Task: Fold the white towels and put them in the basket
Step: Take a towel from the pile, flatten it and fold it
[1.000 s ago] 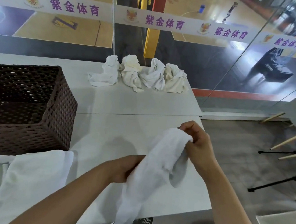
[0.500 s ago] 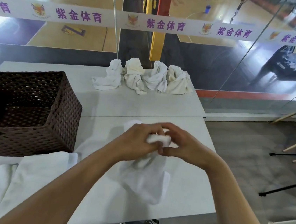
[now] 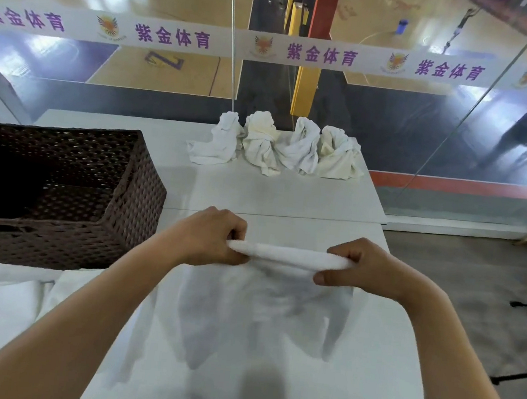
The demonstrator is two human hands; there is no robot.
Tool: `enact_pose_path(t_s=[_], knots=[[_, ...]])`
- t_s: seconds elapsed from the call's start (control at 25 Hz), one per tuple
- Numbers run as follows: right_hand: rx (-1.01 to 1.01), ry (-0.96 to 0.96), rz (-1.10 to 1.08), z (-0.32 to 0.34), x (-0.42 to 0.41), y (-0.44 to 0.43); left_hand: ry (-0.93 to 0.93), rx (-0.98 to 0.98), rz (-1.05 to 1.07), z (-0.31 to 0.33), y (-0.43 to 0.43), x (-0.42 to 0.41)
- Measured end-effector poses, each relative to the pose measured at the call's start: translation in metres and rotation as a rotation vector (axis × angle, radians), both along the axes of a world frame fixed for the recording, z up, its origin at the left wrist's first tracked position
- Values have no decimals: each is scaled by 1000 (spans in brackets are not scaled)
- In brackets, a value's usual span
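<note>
Both hands, the left hand (image 3: 209, 237) and right hand (image 3: 364, 268), pinch the top edge of a white towel (image 3: 264, 306) (stretched between them) above the tabletop's (image 3: 272, 197) near edge. The brown basket (image 3: 98, 214) sits at the left edge, four bunched towels (image 3: 277, 145) along the far edge.

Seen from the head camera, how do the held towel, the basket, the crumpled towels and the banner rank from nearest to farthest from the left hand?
1. The held towel: gripped by the left hand.
2. The basket: just to its left.
3. The crumpled towels: at the table's far edge.
4. The banner: beyond the table.
</note>
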State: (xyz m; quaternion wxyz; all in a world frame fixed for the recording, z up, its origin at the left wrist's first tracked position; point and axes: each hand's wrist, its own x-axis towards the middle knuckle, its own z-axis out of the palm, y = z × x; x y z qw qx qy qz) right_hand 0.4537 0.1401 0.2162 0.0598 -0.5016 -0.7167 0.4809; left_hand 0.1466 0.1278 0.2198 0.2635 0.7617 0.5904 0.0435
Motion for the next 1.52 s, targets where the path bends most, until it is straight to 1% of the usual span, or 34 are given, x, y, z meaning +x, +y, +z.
enact_pose_path(t_s=[0.08,0.12,0.16,0.2,0.24,0.32,0.44,0.48,0.56,0.6,0.64,0.72,0.84,0.96,1.04,1.12,1.2,1.28,1.4,1.52], knots=[[-217,322,-21,0,16,5,-43,-51,52,-15,6,-13],[-322,433,-53,-1,24,11,-66,-65,82,-23,9,-18],[-392,464,-84,-2,31,19,-86,-72,116,-31,11,-24],[-399,403,-81,-2,37,27,-93,-73,142,-37,15,-28],[-329,265,-49,-4,44,38,-81,-72,159,-46,19,-33],[-77,-41,-36,-18,57,64,9,-96,167,-64,29,-39],[181,-308,-97,-33,64,98,170,-186,198,-102,38,-51],[264,-438,-93,-37,65,108,198,-193,224,-115,39,-57],[400,-678,-69,-42,72,127,245,-132,304,-130,45,-70],[445,-745,-62,-43,77,136,260,-63,349,-130,50,-76],[475,-774,-80,-43,84,145,261,30,394,-126,56,-81],[576,-759,-197,-44,101,162,227,237,475,-107,76,-86],[825,-673,-401,-36,118,179,199,509,538,-65,108,-81],[1019,-533,-598,-26,130,184,112,663,567,-36,125,-72],[1067,-523,-651,-27,138,179,39,705,565,-33,123,-69],[1062,-578,-645,-43,145,164,20,690,558,-46,111,-69],[996,-661,-568,-73,147,139,29,621,558,-77,89,-70],[879,-730,-482,-109,145,106,41,536,555,-117,60,-71],[693,-780,-369,-169,132,50,123,379,499,-185,18,-73],[501,-806,-235,-235,117,-9,164,151,450,-251,-25,-71]])
